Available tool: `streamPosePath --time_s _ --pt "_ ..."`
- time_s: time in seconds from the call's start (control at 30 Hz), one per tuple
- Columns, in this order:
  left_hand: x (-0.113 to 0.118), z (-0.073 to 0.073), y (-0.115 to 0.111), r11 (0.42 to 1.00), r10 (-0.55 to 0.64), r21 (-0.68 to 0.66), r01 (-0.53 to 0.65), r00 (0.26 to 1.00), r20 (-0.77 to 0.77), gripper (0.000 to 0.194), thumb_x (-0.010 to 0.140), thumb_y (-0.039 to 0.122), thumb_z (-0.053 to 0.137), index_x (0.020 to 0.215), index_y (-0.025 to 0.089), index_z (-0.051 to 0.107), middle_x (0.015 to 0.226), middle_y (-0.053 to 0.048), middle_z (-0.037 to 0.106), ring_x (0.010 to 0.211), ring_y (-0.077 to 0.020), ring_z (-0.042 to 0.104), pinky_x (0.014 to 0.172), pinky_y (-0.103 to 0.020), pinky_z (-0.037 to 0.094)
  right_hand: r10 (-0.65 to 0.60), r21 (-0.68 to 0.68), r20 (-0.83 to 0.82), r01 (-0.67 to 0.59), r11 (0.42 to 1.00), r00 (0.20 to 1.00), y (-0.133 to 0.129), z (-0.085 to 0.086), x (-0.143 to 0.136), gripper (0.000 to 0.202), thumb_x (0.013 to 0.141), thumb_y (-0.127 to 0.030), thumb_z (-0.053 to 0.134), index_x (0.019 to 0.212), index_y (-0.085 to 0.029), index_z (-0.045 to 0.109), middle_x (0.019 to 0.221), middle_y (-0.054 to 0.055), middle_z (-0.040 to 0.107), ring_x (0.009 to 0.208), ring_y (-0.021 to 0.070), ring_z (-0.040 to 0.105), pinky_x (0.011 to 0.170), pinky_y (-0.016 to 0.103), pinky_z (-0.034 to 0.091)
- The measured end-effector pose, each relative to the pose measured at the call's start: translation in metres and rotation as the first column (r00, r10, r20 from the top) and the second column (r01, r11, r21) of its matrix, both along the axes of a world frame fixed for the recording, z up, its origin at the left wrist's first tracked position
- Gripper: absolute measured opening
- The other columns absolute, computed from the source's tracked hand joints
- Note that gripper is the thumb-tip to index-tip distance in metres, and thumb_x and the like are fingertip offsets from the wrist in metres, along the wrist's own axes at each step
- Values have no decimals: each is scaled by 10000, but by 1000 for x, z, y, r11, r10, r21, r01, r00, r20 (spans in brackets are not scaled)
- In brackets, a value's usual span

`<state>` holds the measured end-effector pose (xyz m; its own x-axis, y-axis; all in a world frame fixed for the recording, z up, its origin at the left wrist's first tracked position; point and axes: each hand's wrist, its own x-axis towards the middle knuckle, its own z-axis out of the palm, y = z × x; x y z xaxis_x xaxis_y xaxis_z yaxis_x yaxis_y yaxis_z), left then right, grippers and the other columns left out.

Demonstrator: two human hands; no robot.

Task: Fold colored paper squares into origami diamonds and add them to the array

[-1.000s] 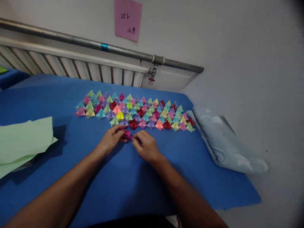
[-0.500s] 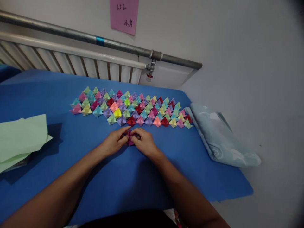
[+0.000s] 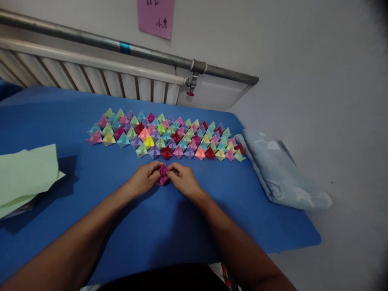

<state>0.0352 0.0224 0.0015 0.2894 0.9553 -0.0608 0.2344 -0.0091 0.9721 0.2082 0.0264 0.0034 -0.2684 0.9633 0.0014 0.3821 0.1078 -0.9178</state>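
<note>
A small magenta folded paper boat (image 3: 163,174) is held between my two hands, just above the blue table surface (image 3: 145,226). My left hand (image 3: 146,177) pinches its left side between thumb and fingers. On the other side, the fingertips of my right hand (image 3: 183,180) grip its right edge. Beyond my hands stand several rows of folded paper boats in many colours, among them a dark red boat (image 3: 166,152) and a bright yellow boat (image 3: 148,142). Part of the magenta paper is covered by my fingers.
Pale green paper sheets (image 3: 27,171) lie stacked at the left. A folded light blue cloth (image 3: 273,173) rests at the right edge. Behind the table are a white radiator (image 3: 100,83), a metal pipe (image 3: 157,58) and a pink note (image 3: 156,18) on the wall.
The magenta paper boat now shows more of its face between my hands, having been turned or opened out a little. My fingers have shifted on it. The camera view has tilted slightly.
</note>
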Motion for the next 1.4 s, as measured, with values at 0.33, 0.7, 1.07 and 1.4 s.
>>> streamPosePath --time_s 0.33,0.7,1.07,1.4 --pt "2 5 -1 997 61 -43 -63 997 -49 195 718 366 576 792 193 628 675 11 632 619 -150 579 603 -274 454 -11 47 132 5 999 991 -1 2 -3 94 807 -158 561 750 -198 625 639 -48 564 581 96 476 584 219 344" --pt "8 -2 -7 978 170 149 -144 968 -182 97 758 289 567 755 219 634 641 18 629 611 -154 560 595 -275 411 -3 126 263 -32 992 965 -3 1 -6 174 848 -203 554 675 -219 563 587 -42 523 586 119 461 566 242 300" --pt "7 -4 -5 979 191 91 -181 975 -113 136 753 322 587 817 211 632 682 6 652 639 -165 608 626 -294 478 13 238 271 -80 968 962 -2 -1 -9 195 854 -173 515 664 -217 518 687 -16 554 670 131 496 662 255 349" --pt "2 9 -5 948 318 11 -318 947 -41 236 739 253 574 956 227 663 653 22 642 568 -143 561 542 -272 424 -78 -71 -106 71 995 991 -5 7 0 216 840 -424 615 919 -225 583 646 -61 513 552 107 495 546 236 385"
